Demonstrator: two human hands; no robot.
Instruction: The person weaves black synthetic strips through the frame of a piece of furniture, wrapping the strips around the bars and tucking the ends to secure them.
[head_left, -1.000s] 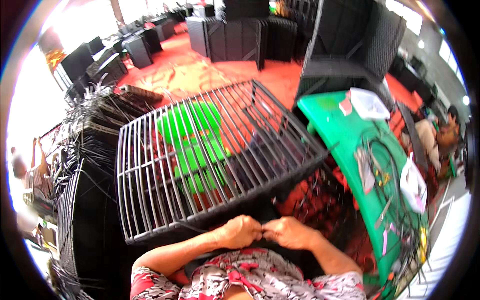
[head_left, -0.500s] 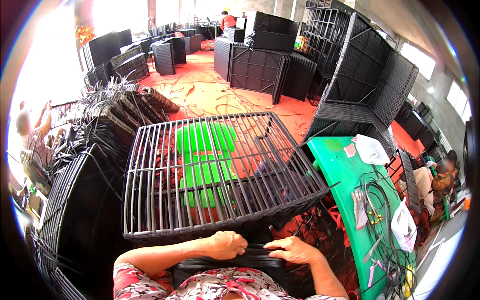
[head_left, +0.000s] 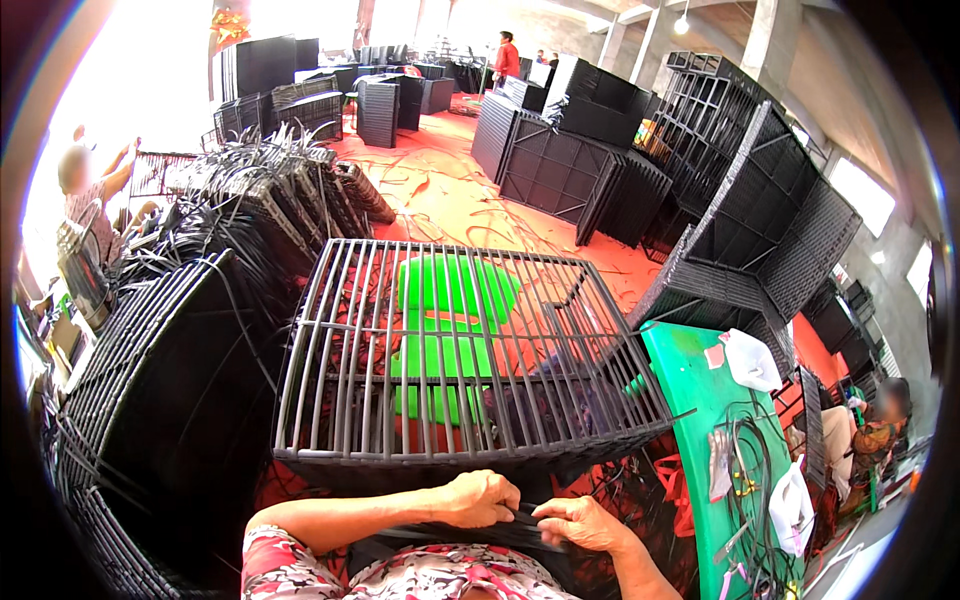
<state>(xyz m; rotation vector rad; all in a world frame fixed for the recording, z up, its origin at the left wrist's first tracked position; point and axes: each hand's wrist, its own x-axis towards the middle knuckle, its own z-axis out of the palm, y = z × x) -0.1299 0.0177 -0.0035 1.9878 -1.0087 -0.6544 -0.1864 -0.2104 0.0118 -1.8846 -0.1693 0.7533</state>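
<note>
My left hand (head_left: 482,499) is closed, its fingers pinching a dark, thin strip (head_left: 526,516) in front of my body. Close beside it, my right hand (head_left: 582,523) has its thumb and fingers closed on the other end of that strip. Just beyond both hands rests a black slatted frame (head_left: 370,463), with grey bars across its top and a dark woven edge facing me. Through the bars a bright green plastic chair (head_left: 440,362) shows. Dark material covers my lap below the hands, too dim to make out.
To the right, a green table (head_left: 690,400) carries black cords (head_left: 745,455) and white containers (head_left: 752,362). Bundles of black strips (head_left: 265,170) and a ribbed black panel (head_left: 170,390) stand left. Large woven pieces (head_left: 760,200) rise at right. A person (head_left: 880,430) sits far right; another (head_left: 92,190) is at left.
The view has swung left, so the scene sits further right. My hands have drawn slightly closer together, with the strip between them. In the background, the person in red now stands upright.
</note>
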